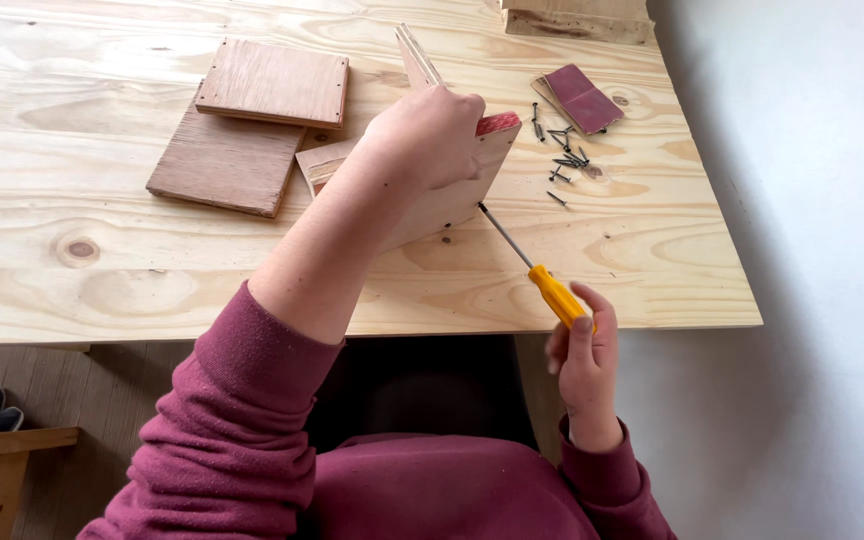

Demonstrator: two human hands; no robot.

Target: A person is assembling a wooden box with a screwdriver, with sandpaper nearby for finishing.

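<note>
- Steadying an upright plywood piece (452, 195) w/ the left hand (427, 135), fingers curled over its top edge and pressed together on it; piece stands on edge near the middle of the pine table (102, 280).
- Right hand (584, 350) is wrapped round the yellow handle of a screwdriver (532, 268), just off the table's front edge; shaft runs up-left, tip touching the piece's lower right corner.
- To do this well, I'd judge: keep shaft in line w/ the screw, not slanting; push along the axis while turning so the tip doesn't cam out; left hand bearing down so the piece can't tip or slide. So close to the corner, the ply could split if forced.
- Loose dark screws (564, 155) lie scattered right of the piece, near but apart.
- Sanding block (580, 97) w/ reddish paper face sits just beyond the screws.
- Two flat brown boards (252, 125), one overlapping the other, lie left of the hand; a small offcut (320, 162) is just beside them.
- No packages, labels or signs visible anywhere.
</note>
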